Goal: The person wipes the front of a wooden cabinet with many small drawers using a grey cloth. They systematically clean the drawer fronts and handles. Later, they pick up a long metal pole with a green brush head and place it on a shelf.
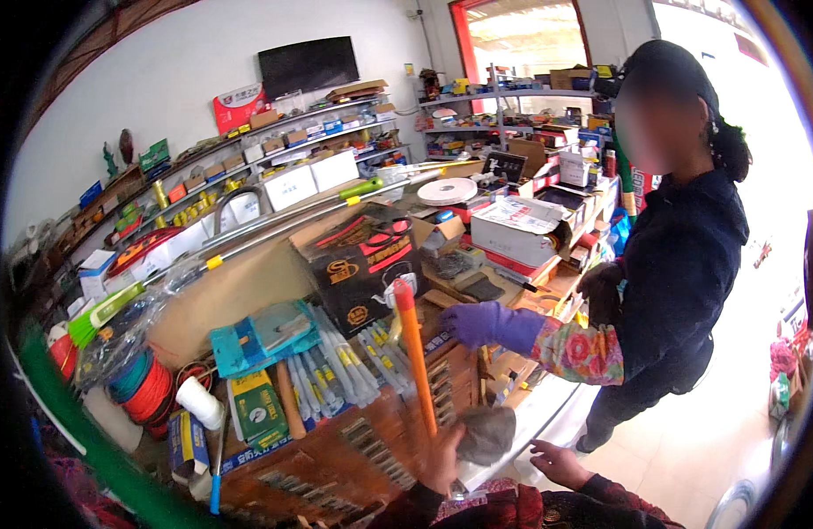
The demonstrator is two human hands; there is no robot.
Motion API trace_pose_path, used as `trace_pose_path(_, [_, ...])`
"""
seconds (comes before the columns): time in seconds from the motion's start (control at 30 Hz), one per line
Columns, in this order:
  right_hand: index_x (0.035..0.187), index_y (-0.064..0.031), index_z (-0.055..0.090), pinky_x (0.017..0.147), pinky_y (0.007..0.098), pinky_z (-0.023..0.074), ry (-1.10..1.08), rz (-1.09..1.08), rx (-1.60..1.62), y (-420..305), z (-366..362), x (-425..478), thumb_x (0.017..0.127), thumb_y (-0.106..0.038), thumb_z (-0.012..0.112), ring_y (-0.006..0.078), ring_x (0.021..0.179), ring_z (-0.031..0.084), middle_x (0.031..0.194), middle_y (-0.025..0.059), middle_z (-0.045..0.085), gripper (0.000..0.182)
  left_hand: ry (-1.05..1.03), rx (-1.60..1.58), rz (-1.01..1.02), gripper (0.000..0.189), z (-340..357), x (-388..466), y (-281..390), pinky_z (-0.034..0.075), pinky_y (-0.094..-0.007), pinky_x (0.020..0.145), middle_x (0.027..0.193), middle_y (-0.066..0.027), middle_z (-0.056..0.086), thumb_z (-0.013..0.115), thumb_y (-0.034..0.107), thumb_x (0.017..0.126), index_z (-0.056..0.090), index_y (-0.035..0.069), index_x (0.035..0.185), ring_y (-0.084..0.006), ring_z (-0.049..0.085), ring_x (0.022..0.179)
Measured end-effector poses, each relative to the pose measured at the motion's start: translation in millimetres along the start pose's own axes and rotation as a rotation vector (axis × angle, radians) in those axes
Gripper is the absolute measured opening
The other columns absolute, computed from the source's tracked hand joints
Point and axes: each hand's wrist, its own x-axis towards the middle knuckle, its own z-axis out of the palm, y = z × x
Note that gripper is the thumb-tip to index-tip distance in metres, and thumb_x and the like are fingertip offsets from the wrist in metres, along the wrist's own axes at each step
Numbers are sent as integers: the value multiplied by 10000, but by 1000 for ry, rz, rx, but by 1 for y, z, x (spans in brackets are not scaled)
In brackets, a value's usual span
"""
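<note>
My left hand (440,459) is closed around the lower end of an upright orange handle (417,360) with a red tip. Just right of its fingers is a blurred grey object (487,435); whether it is joined to the handle cannot be told. My right hand (561,465) is low in the view, fingers apart and holding nothing. The handle stands in front of a brown display counter (327,466) that bears writing. Several plastic-sleeved tools (343,364) and a wooden handle (289,400) lie on the counter top.
Across the counter's corner stands a person in dark clothes (684,244), a purple glove (489,325) reaching toward the counter. A black carton (363,271) stands behind the sleeved tools. Long metal poles (294,221) cross above the goods. Red cord (152,393) and white twine (200,402) lie left.
</note>
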Motion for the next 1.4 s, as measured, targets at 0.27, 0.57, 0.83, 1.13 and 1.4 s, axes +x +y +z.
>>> trace_pose_path(0.27, [1026,-77,616,644,328,505,-36,-13,-229,-2,2,-11,800,-219,578,231,714,639,773,133,649,270,428,-400,532,362,-54,75,141,391,-361,892,1148,-62,499,411,300,923,471,25,1152,-173,478,1046])
trace_pose_path(0.57, [999,-64,623,710,348,498,-46,-19,-143,12,-6,-24,829,-288,533,291,806,626,885,157,638,295,580,-467,501,397,-105,188,239,408,-363,887,1169,-104,493,480,293,891,436,36,1191,-219,501,1054])
trace_pose_path(0.83, [1071,-124,596,743,343,489,-8,4,-289,32,-16,-35,844,-317,511,273,854,618,938,123,636,310,-54,-504,326,433,-26,190,278,438,-405,876,1185,-78,512,469,364,888,450,69,1204,-235,517,1065])
trace_pose_path(1.13, [1035,-101,598,661,345,495,143,-144,-184,33,-22,-45,843,-282,531,285,757,623,834,142,630,272,-661,180,621,316,144,99,279,449,-282,789,881,-69,599,463,276,906,543,5,1049,-135,578,827])
trace_pose_path(1.4, [1053,-108,594,711,334,491,228,-8,-102,57,-22,-71,844,-253,542,251,807,616,900,108,632,260,-622,-126,970,340,142,114,277,440,-258,753,846,-55,598,448,292,911,548,-13,1022,-132,571,837])
